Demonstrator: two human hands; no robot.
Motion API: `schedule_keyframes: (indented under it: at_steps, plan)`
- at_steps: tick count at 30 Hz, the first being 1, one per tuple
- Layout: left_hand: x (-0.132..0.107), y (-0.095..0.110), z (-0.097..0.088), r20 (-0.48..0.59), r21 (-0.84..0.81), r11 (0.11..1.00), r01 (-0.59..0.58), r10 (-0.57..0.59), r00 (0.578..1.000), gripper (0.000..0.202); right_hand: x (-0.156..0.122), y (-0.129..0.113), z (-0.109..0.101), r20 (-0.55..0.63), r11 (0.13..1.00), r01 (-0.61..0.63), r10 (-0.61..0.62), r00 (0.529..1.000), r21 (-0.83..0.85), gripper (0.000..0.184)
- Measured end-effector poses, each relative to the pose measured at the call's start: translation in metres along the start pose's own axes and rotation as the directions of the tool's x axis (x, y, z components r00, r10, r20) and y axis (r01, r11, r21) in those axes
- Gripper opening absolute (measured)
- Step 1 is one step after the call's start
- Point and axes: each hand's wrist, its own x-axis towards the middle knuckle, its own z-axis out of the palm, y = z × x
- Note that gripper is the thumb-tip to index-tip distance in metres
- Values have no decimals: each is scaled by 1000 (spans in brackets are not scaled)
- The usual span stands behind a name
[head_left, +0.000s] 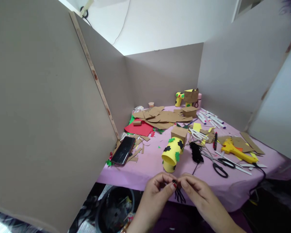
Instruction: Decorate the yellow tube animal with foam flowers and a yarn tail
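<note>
So the thing in play is a little bunch of black yarn (179,196), held up at the worktop's near edge, smack between the two hands. Left hand (158,191) is clamped on its top, thumb against finger. Right hand (197,192) is right up by it too, but honestly can't tell if it's pinching a strand. Long axis runs downward, tilted slightly right, so the top sits nearer the left hand and the loose ends dangle toward the right one's side. Just beyond the hands there's a spotted yellow tube (173,152), with a black yarn bundle (196,152) to its right, then scissors (220,170) and a yellow glue gun (237,151). Phone (123,150)'s over on the left of the worktop (147,168).
</note>
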Motion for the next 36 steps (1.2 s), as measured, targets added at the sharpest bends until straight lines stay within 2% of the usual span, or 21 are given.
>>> schedule_keyframes:
  at_steps: [2, 4, 7, 9, 11, 14, 16, 19, 22, 26, 28, 31, 36]
  plan:
    - [-2, 3, 0, -56, 267, 959, -92, 111, 992, 14, 0, -4, -3, -53, 974, 113, -126, 991, -195, 25]
    - [-6, 4, 0, -58, 458, 878, -139, 186, 981, 12, 0, -6, -4, -56, 942, 151, -175, 983, -301, 20]
    - [-10, 3, 3, -15, 597, 781, -183, 239, 971, 13, 0, -5, -2, -26, 899, 171, -198, 980, -404, 18]
    - [-11, 1, 4, -3, 626, 759, -176, 228, 974, 14, 1, -5, -2, -13, 892, 167, -190, 982, -420, 21]
    - [-10, 0, 5, -22, 546, 829, -123, 161, 987, 14, 4, -6, -3, -12, 916, 139, -154, 988, -377, 25]
    - [-6, 1, 5, -59, 151, 988, 34, -25, 998, 21, 9, -7, -6, 7, 978, 50, -50, 999, -204, 27]
    - [-4, 1, 6, -32, -136, 977, 162, -167, 985, 29, 12, -7, -7, 48, 998, 2, 1, 999, -59, 28]
    - [-3, 0, 11, 79, -326, 897, 297, -287, 955, 39, 13, -7, -5, 123, 994, -62, 51, 991, 88, 30]
    - [-4, -3, 16, 144, -370, 835, 408, -382, 913, 44, 12, -6, -3, 109, 993, -92, 84, 990, 75, 30]
    - [-4, -7, 18, 84, -337, 792, 509, -514, 854, 50, 12, -6, -4, 18, 993, 22, -20, 1000, -119, 30]
    - [-3, -9, 17, 67, -294, 807, 512, -517, 853, 53, 12, -8, -5, 11, 987, 42, -41, 999, -158, 29]
    - [-2, -12, 17, 55, -244, 845, 477, -479, 876, 54, 12, -10, -5, 7, 985, 66, -66, 998, -161, 27]
    - [-2, -18, 17, 72, -273, 855, 440, -438, 896, 50, 12, -5, -5, 22, 998, 51, -50, 999, -40, 29]
